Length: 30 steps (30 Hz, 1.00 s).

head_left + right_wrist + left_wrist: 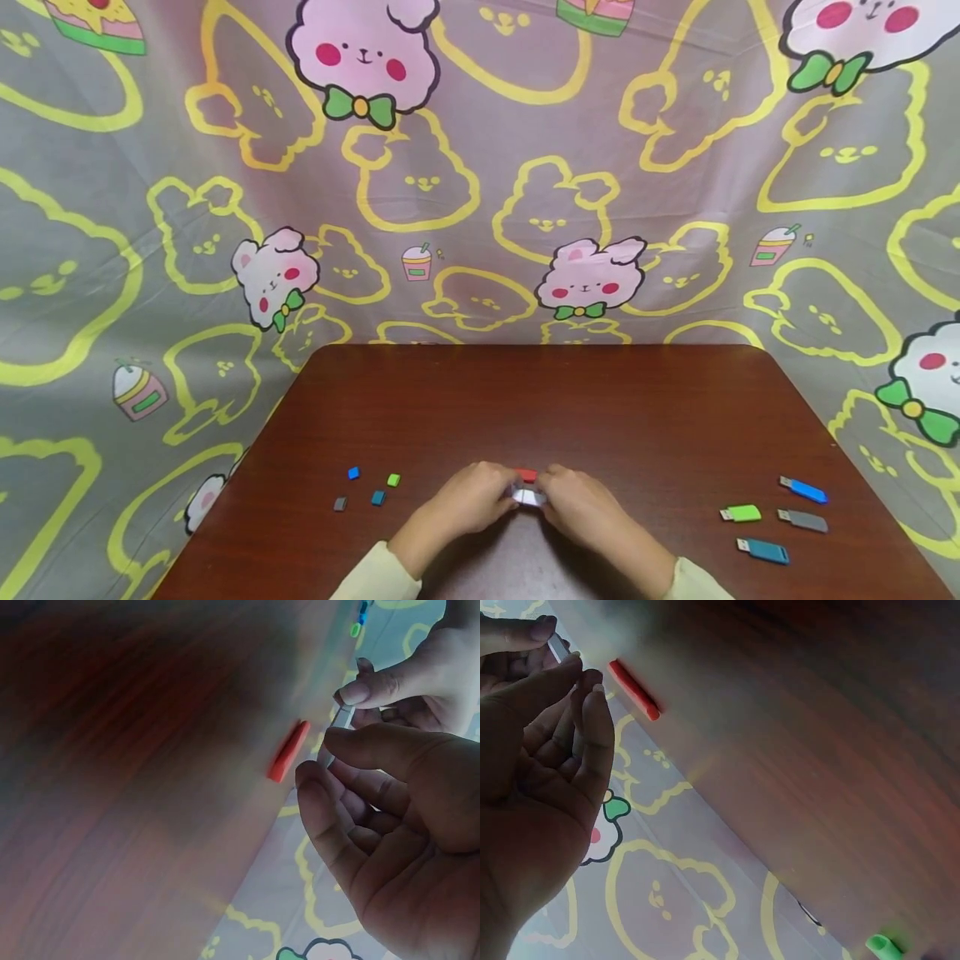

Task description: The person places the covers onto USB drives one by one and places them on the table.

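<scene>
While four uncapped USB sticks (803,521) lie lower right, a white USB stick (529,497), lower centre, appears not yet uncapped.
Left hand (482,498) and right hand (582,504) pinch its ends; a red stick (527,476) just beyond shows no bare connector, so seems left too. Four caps (378,497) sit lower left; no container shows.

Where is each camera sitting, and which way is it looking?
Head: on the person's head, facing forward and down at the table; left hand, right hand and pale sleeves show.
Left wrist: on the left wrist, looking toward the fingertips; left hand shows big, part of the right beyond.
Right wrist: on the right wrist, looking toward the fingertips; right hand shows big, part of the left beyond.
Both wrist views share the small white piece and red piece.
</scene>
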Tool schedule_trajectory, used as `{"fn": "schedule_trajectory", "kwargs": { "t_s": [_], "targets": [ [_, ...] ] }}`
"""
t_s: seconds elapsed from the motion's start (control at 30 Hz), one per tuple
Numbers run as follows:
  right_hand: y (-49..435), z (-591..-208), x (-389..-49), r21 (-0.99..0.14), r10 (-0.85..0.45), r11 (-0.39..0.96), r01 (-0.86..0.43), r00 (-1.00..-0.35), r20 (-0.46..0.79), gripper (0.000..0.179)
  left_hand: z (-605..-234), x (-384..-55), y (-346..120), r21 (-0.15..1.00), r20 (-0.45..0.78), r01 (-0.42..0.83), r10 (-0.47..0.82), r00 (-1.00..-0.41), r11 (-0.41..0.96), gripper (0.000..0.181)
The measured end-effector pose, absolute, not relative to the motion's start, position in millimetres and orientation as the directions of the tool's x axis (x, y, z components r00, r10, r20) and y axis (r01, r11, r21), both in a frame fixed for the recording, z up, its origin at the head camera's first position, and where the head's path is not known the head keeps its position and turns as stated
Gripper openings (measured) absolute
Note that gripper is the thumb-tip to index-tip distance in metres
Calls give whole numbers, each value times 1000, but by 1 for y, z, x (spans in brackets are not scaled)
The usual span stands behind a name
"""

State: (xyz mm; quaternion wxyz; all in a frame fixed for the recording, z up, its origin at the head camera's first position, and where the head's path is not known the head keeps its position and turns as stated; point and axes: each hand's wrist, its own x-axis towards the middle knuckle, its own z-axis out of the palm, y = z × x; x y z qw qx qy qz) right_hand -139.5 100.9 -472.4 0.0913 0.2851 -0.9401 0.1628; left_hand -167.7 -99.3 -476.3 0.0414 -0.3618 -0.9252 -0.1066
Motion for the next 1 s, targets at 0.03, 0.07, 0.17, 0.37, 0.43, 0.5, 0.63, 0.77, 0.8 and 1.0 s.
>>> {"fn": "schedule_trajectory", "kwargs": {
  "t_s": [0.03, 0.07, 0.17, 0.37, 0.43, 0.5, 0.63, 0.77, 0.8, 1.0],
  "targets": [
    [100, -472, -140, -253, -506, 786, -564, -822, 261, 18, -477, -168, -100, 168, 151, 674, 656, -739, 720, 11],
    [98, -472, -140, -250, -506, 788, -563, -823, 259, 18, -477, -168, -101, 171, 149, 668, 651, -744, 724, 11],
    [94, -473, -141, -232, -507, 793, -563, -822, 260, 18, -478, -168, -103, 176, 148, 652, 635, -758, 738, 11],
    [84, -472, -142, -216, -493, 815, -537, -840, 227, 17, -478, -168, -109, 180, 121, 612, 600, -791, 770, 13],
    [82, -473, -142, -220, -485, 823, -524, -849, 209, 16, -478, -167, -110, 178, 110, 602, 592, -799, 779, 14],
    [79, -474, -142, -221, -482, 825, -520, -852, 205, 16, -478, -167, -112, 168, 102, 599, 590, -801, 783, 14],
    [76, -478, -142, -205, -486, 823, -530, -844, 227, 19, -479, -166, -113, 152, 98, 603, 595, -798, 783, 15],
    [74, -482, -143, -191, -487, 823, -534, -839, 243, 20, -480, -166, -114, 148, 94, 599, 592, -801, 787, 14],
    [74, -482, -143, -186, -488, 824, -535, -837, 249, 20, -480, -166, -114, 149, 91, 596, 589, -803, 789, 15],
    [73, -486, -144, -140, -492, 828, -544, -822, 287, 18, -480, -165, -113, 158, 85, 585, 580, -811, 795, 15]
  ]
}}
